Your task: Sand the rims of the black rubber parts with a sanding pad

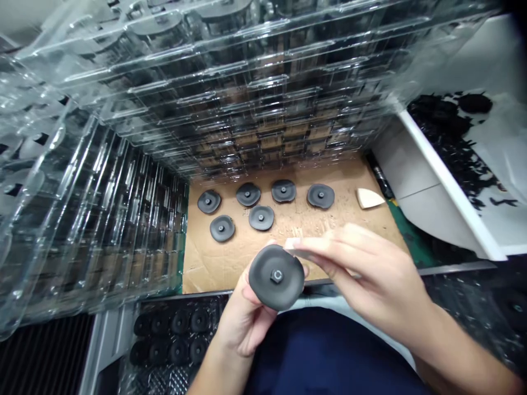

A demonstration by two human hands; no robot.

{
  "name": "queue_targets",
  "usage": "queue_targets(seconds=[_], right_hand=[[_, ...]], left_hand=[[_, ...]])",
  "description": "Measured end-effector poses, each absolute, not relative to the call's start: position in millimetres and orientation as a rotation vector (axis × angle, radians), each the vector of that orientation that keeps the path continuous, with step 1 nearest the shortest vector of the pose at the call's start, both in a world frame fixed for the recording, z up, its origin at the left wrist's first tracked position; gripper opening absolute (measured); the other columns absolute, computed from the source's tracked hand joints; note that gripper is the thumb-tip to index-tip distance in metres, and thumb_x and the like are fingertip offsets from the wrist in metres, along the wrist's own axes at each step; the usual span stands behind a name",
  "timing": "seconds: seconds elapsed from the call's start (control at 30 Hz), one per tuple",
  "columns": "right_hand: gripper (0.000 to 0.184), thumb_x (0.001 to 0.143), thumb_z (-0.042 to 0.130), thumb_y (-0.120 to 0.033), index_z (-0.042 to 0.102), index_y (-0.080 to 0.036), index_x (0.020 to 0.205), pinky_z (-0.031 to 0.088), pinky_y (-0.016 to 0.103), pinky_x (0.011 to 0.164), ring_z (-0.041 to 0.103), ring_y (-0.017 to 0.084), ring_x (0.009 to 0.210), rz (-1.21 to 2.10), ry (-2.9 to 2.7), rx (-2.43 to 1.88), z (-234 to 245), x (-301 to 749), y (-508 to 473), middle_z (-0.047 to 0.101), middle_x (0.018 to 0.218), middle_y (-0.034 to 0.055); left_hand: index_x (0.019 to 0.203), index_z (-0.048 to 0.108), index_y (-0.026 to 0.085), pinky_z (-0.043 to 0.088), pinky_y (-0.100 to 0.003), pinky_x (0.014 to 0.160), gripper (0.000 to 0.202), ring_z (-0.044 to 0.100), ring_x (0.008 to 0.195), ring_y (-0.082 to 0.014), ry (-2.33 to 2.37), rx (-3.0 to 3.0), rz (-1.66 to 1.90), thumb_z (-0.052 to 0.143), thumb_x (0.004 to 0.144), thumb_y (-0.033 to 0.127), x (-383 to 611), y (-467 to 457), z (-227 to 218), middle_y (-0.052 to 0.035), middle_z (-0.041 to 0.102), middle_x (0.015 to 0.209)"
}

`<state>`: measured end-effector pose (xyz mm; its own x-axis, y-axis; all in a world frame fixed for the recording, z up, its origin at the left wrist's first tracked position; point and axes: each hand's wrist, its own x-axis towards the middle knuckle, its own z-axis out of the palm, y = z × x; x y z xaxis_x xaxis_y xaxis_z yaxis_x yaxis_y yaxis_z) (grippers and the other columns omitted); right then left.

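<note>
My left hand point(242, 321) grips a round black rubber disc point(275, 277) with a small metal nut at its centre, holding it up toward the camera. My right hand point(362, 269) reaches over from the right with fingers pressed together on a thin pale blade-like tool point(298, 248) that touches the disc's upper edge. Several more black discs point(248, 194) lie in two rows on the cardboard sheet point(206, 263) beyond my hands.
Tall stacks of clear plastic trays point(230, 93) wall in the back and left. A pale wedge-shaped piece point(368, 198) lies on the cardboard at right. A white bin point(448, 186) with black trimmings stands far right. A tray of black discs point(177, 334) sits below left.
</note>
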<state>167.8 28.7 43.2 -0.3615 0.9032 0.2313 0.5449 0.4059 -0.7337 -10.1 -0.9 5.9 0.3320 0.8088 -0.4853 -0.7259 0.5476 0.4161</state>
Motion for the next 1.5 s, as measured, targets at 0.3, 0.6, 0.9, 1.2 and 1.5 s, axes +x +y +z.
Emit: queue_targets(seconds=[0.3, 0.6, 0.9, 1.2, 1.5], right_hand=[[0.023, 0.085, 0.055, -0.036, 0.066, -0.023, 0.101, 0.051, 0.024, 0.069, 0.065, 0.017, 0.085, 1.258, -1.444, -1.568, -10, 180, 14, 0.069, 0.098, 0.0030], [0.030, 0.088, 0.051, -0.014, 0.058, -0.029, 0.113, 0.047, 0.027, 0.064, 0.061, 0.016, 0.078, 0.749, -1.893, -1.214, 45, 171, 16, 0.068, 0.095, 0.0005], [0.030, 0.086, 0.048, -0.006, 0.063, -0.019, 0.108, 0.040, 0.030, 0.066, 0.056, 0.015, 0.071, 0.724, -2.073, -1.051, 42, 154, 31, 0.069, 0.088, 0.0019], [0.027, 0.087, 0.049, -0.008, 0.064, -0.019, 0.106, 0.045, 0.028, 0.073, 0.062, 0.014, 0.080, 0.845, -1.995, -1.041, 38, 152, 32, 0.070, 0.093, 0.0020], [0.024, 0.087, 0.051, -0.028, 0.068, -0.017, 0.099, 0.053, 0.031, 0.072, 0.066, 0.019, 0.086, 1.185, -1.712, -1.511, -38, 172, 34, 0.071, 0.097, 0.0070]], left_hand=[[0.105, 0.067, 0.027, 0.051, -0.029, 0.089, 0.045, 0.064, 0.103, -0.0250, 0.621, 0.069, 1.000, 0.076, 0.061, 0.035, -15, -4, 7, -0.0004, 0.070, 0.111], [0.110, 0.064, 0.024, 0.051, -0.026, 0.085, 0.056, 0.064, 0.101, -0.0231, 0.766, 0.145, 0.999, 0.081, 0.057, 0.033, -7, -4, 6, -0.0058, 0.068, 0.113], [0.110, 0.065, 0.025, 0.050, -0.018, 0.080, 0.059, 0.063, 0.093, -0.0147, 0.944, 0.129, 1.012, 0.083, 0.054, 0.033, -12, -6, 3, -0.0025, 0.071, 0.102], [0.108, 0.066, 0.026, 0.050, -0.016, 0.078, 0.048, 0.064, 0.089, -0.0116, 0.896, 0.131, 1.041, 0.078, 0.062, 0.033, -9, -5, -1, -0.0019, 0.071, 0.101], [0.125, 0.053, 0.019, 0.050, -0.030, 0.091, 0.061, 0.060, 0.109, -0.0247, 0.890, 0.105, 1.048, 0.069, 0.070, 0.039, -13, -2, -4, -0.0130, 0.059, 0.125]])
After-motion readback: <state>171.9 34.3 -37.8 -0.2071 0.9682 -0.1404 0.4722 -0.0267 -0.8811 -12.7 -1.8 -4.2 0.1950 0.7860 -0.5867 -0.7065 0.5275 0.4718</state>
